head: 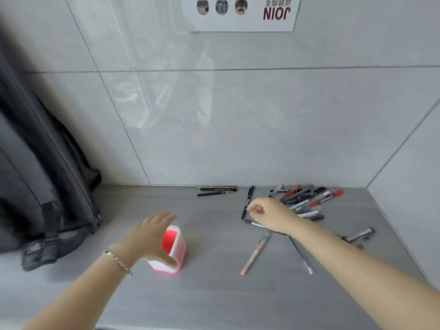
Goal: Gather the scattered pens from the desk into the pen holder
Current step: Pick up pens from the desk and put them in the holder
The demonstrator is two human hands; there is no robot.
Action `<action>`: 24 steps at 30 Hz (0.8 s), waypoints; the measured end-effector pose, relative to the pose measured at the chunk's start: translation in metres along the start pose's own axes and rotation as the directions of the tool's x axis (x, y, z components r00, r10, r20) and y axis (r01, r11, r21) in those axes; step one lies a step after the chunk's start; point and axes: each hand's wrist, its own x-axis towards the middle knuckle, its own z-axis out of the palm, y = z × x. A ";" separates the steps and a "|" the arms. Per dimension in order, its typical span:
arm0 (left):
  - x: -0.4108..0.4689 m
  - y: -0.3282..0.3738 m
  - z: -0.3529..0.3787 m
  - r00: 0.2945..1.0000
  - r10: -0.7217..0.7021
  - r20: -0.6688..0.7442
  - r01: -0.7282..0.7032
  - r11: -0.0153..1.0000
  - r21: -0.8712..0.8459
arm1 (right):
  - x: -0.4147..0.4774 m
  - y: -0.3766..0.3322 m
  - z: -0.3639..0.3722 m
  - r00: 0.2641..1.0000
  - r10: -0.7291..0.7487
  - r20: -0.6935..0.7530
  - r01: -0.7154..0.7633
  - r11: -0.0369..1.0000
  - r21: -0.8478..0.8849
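Left hand (150,236) cupped the holder (175,248) in an open grip; right of it, right hand (269,214) pinched a black pen (247,202).

Bright even light, wall glare, soft blur

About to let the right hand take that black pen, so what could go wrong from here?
1. The right hand pinches the black pen near its middle; it may swing and knock the grey pen beside it.
2. The pen holder looks light and narrow, and the left hand covers part of its opening, so a pen could miss or tip it.
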 end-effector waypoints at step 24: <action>0.088 -0.078 0.016 0.971 -0.021 -0.240 -0.149 0.731 -0.666 | 0.194 -0.013 0.088 0.999 0.047 0.006 -0.036 0.831 -0.556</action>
